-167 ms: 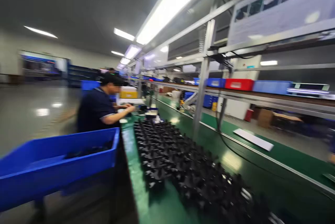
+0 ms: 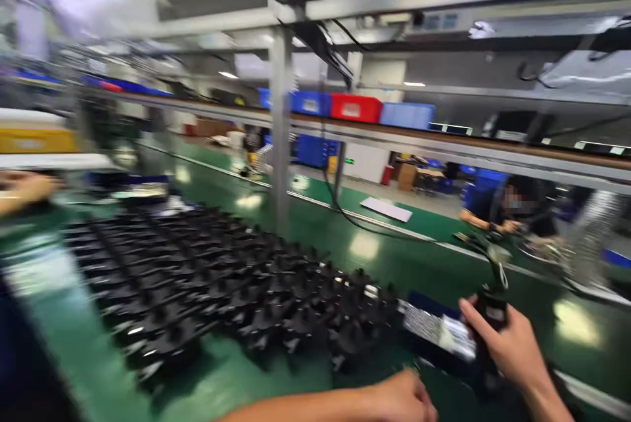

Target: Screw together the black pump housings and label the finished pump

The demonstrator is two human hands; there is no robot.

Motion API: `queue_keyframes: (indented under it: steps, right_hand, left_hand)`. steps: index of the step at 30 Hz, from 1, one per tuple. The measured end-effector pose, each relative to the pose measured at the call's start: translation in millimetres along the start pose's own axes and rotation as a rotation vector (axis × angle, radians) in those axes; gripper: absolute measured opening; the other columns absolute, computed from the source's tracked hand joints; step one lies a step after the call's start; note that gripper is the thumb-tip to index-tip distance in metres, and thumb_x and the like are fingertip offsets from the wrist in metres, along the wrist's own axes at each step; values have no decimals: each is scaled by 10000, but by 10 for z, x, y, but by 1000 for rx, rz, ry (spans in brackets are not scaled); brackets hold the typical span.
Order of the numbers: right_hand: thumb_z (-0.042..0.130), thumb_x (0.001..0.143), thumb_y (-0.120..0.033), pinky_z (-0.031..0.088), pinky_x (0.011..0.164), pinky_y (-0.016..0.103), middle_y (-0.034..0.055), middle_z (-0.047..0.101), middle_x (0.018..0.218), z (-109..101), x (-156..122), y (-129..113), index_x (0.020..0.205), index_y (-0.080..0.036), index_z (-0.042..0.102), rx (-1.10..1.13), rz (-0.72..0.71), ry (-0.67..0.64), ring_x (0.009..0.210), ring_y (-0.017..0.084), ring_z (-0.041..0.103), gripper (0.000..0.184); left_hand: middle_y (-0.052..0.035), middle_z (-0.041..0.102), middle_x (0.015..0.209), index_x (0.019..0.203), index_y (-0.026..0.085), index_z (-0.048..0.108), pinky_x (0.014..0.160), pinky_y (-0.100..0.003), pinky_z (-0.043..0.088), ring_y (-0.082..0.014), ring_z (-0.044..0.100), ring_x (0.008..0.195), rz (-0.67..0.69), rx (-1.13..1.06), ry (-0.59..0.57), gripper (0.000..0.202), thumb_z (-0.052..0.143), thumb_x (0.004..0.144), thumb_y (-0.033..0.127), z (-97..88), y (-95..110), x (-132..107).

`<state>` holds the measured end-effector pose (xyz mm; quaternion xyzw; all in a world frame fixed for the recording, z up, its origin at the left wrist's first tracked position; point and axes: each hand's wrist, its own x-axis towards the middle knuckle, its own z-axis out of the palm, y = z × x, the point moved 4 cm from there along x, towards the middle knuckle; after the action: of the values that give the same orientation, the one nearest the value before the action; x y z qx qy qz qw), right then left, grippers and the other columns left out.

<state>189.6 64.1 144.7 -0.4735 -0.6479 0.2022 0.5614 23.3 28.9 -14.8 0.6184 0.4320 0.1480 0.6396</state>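
Observation:
My right hand (image 2: pixel 515 343) is wrapped around a black electric screwdriver (image 2: pixel 493 309), held upright with a cord at its top. Low in the view, my left hand (image 2: pixel 401 397) reaches in with curled fingers; whatever they hold, if anything, is hidden. Between and beyond the hands sits a dark blue tray (image 2: pixel 417 343) of small silver pieces, probably screws, with a pale packet at its right end. Left of it, many black plastic parts (image 2: pixel 221 284) stand in close rows on the green bench. Motion blurs their details.
A metal post (image 2: pixel 280 126) rises behind the parts and carries a shelf with a red bin (image 2: pixel 355 108) and blue bins. A black cable (image 2: pixel 340 208) hangs there. A co-worker's hand (image 2: pixel 27 190) is at the left; another person (image 2: pixel 522 205) sits across the bench.
The view has swung to the right. Both my hands and the screwdriver have come into sight, while the blue cart on the left has gone out of it.

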Motion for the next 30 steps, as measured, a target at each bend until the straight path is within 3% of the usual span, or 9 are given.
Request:
queue_keyframes:
  steps: [2, 3, 7, 12, 17, 23, 26, 30]
  right_hand:
    - [907, 807, -551, 553, 496, 319, 27, 701, 648, -152, -154, 7, 848, -186, 695, 160, 69, -13, 525, 199, 632, 424]
    - [898, 832, -508, 561, 513, 319, 22, 710, 678, -169, -208, -32, 884, -201, 683, 266, 63, 17, 532, 195, 641, 378]
    - [832, 927, -395, 572, 534, 306, 18, 723, 717, -6, -331, -233, 916, -216, 675, 446, -2, -27, 532, 177, 660, 238]
    - [875, 877, -424, 515, 471, 272, 6, 705, 673, 121, -429, -343, 927, -214, 666, 500, 99, -136, 475, 155, 622, 301]
    - [891, 834, -466, 480, 485, 284, 2, 692, 670, 138, -488, -428, 912, -217, 654, 545, 212, -197, 489, 153, 596, 353]
    - [879, 835, -454, 445, 486, 262, -1, 677, 678, 160, -488, -430, 918, -217, 626, 596, 219, -314, 498, 139, 568, 357]
    - [864, 857, -433, 444, 493, 259, 9, 694, 709, 160, -485, -398, 946, -223, 618, 637, 173, -398, 506, 139, 573, 335]
    - [847, 881, -426, 450, 499, 269, 33, 719, 750, 161, -489, -348, 992, -222, 627, 641, 117, -476, 528, 154, 591, 319]
  left_hand:
    - [21, 617, 689, 771, 157, 602, 485, -248, 455, -97, 508, 467, -109, 23, -58, 247, 684, 981, 257, 95, -107, 112]
    - [40, 586, 643, 744, 180, 556, 441, -237, 394, -87, 468, 409, -134, 22, -80, 243, 663, 959, 222, 126, -145, 130]
    - [64, 574, 618, 716, 213, 494, 407, -224, 318, -72, 462, 358, -133, -17, -129, 228, 637, 894, 230, 180, -180, 62]
    - [63, 569, 610, 682, 212, 501, 370, -211, 283, -61, 449, 347, -153, -88, -160, 227, 642, 847, 276, 232, -140, -9]
    - [50, 572, 608, 630, 210, 496, 364, -209, 315, -72, 485, 366, -172, -139, -202, 261, 652, 807, 322, 260, -122, 4]
    - [32, 595, 630, 604, 191, 532, 446, -217, 403, -87, 558, 465, -160, -156, -254, 225, 699, 728, 274, 153, -42, -55]
    - [36, 626, 655, 730, 185, 612, 548, -239, 487, -106, 581, 556, -172, -176, -232, 176, 770, 673, 238, 94, -11, -107]
    - [45, 662, 714, 863, 198, 622, 610, -283, 500, -126, 563, 602, -199, -158, -196, 400, 896, 575, 238, 88, -25, -153]
